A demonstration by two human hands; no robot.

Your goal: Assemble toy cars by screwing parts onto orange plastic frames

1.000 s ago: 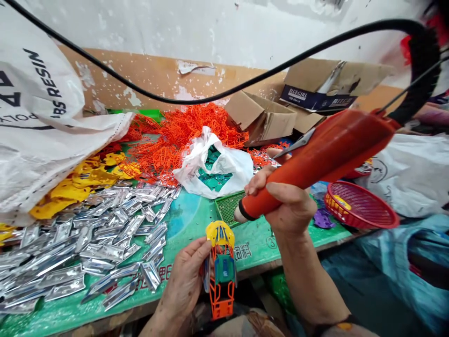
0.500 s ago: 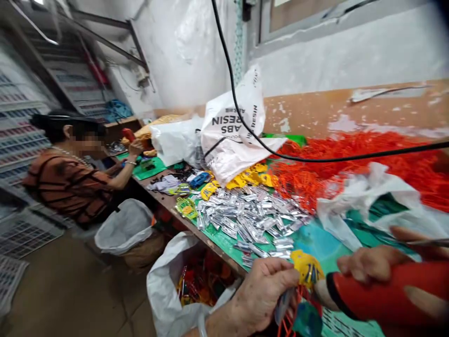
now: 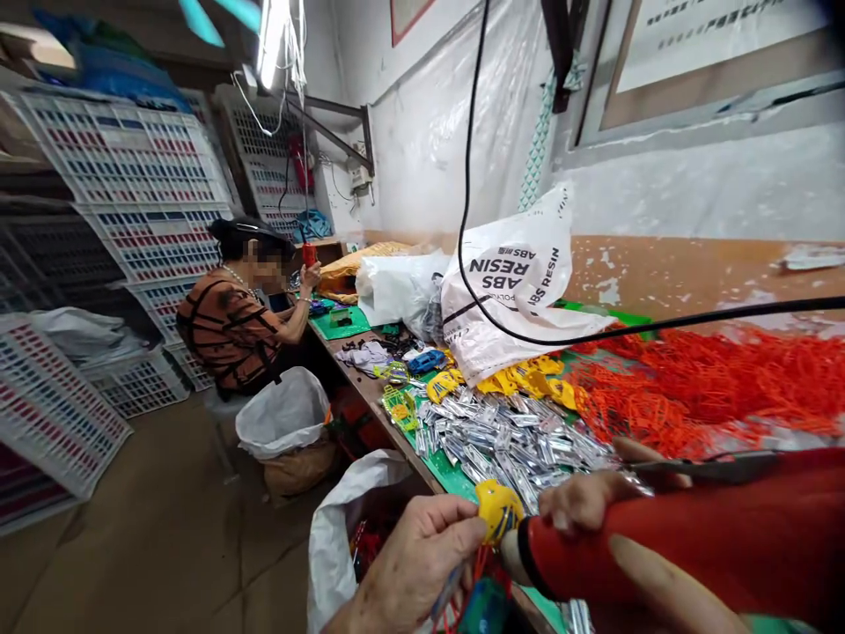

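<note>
My left hand [image 3: 422,550] is closed, pinching a small yellow plastic toy part [image 3: 496,509] with dark stripes. Below it, red strands and a teal piece [image 3: 487,603] hang by the fingers, partly hidden. My right hand [image 3: 587,502] wraps round a red electric screwdriver [image 3: 713,528]. The tool's pale nose touches or nearly touches the yellow part; its tip is hidden. A slim dark metal tool [image 3: 713,468], its kind unclear, lies along the top of the right hand. Just beyond my hands spreads a heap of silvery parts [image 3: 502,440].
More yellow parts [image 3: 528,379], a red tangle of strips [image 3: 713,379] and a white resin bag [image 3: 508,282] cover the bench. A black cable [image 3: 464,202] hangs in front. White sacks [image 3: 330,546] stand below the edge. Further left sits a co-worker [image 3: 231,326], near stacked crates [image 3: 145,158].
The view has swung left and upward, showing more crates and a lamp. In the picture, both hands sit further left, still with the yellow part and the red screwdriver together.
</note>
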